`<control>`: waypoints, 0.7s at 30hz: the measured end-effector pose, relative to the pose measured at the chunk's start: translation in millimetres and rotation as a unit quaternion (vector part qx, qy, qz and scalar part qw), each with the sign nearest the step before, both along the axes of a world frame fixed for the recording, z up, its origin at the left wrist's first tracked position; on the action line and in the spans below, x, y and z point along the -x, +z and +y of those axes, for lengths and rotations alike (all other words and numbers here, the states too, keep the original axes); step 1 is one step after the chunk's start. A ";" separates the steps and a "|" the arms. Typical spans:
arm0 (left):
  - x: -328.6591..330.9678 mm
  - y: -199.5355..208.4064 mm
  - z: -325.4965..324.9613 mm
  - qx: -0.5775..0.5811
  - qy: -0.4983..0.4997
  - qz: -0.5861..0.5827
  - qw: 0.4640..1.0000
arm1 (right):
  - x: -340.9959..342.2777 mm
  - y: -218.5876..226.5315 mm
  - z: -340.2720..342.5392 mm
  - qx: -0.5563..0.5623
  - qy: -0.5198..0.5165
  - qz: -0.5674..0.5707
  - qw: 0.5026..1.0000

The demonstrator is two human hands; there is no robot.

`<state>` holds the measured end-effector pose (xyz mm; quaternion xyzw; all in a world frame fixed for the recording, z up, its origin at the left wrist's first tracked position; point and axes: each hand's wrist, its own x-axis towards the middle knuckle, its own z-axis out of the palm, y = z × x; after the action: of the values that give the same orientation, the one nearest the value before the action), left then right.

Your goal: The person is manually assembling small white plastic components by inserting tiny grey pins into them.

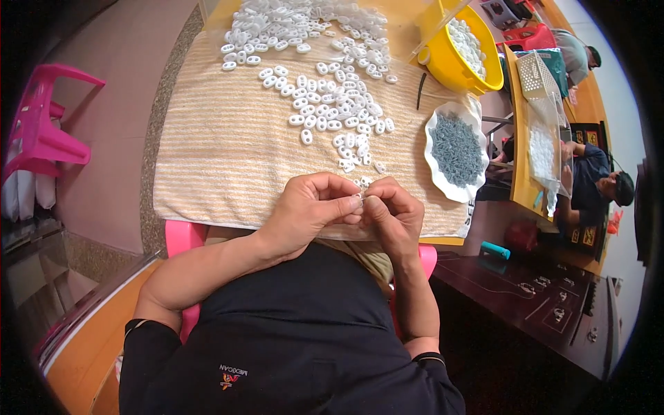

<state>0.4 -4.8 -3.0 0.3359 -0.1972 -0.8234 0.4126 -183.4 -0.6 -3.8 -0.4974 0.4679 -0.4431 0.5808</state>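
My left hand [315, 207] and my right hand [394, 214] meet near the front edge of the towel-covered table, fingers pinched together. Between their fingertips is a small white piece [360, 196], mostly hidden, apparently like the loose ones around. Just beyond my fingers begins a trail of white oval two-hole plastic pieces [332, 104], widening into a large heap [277, 21] at the far edge. To the right of my right hand stands a white scalloped dish [434, 162] full of small grey-blue parts [456, 149].
A yellow tub [494, 72] of white pieces stands at the far right, with a thin black strip [420, 91] beside it. A striped beige towel [207, 152] covers the table. A pink stool [52, 131] is at left. Two people sit at another table [522, 159] on the right.
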 end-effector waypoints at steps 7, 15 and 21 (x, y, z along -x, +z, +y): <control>-0.1 0.1 0.3 0.001 -0.002 -0.013 1.000 | -2.4 1.9 0.9 0.011 -0.003 0.029 1.000; -0.1 0.2 0.7 0.008 -0.004 -0.030 1.000 | -2.4 2.6 1.4 0.031 0.005 0.057 0.998; 0.3 0.2 1.8 0.004 -0.001 -0.027 1.000 | -3.4 3.2 2.1 0.013 -0.006 0.029 0.999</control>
<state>0.1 -3.0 -2.8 0.3565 -0.2119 -0.8135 0.4075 -180.0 1.6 -0.6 -0.5148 0.4818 -0.4382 0.5576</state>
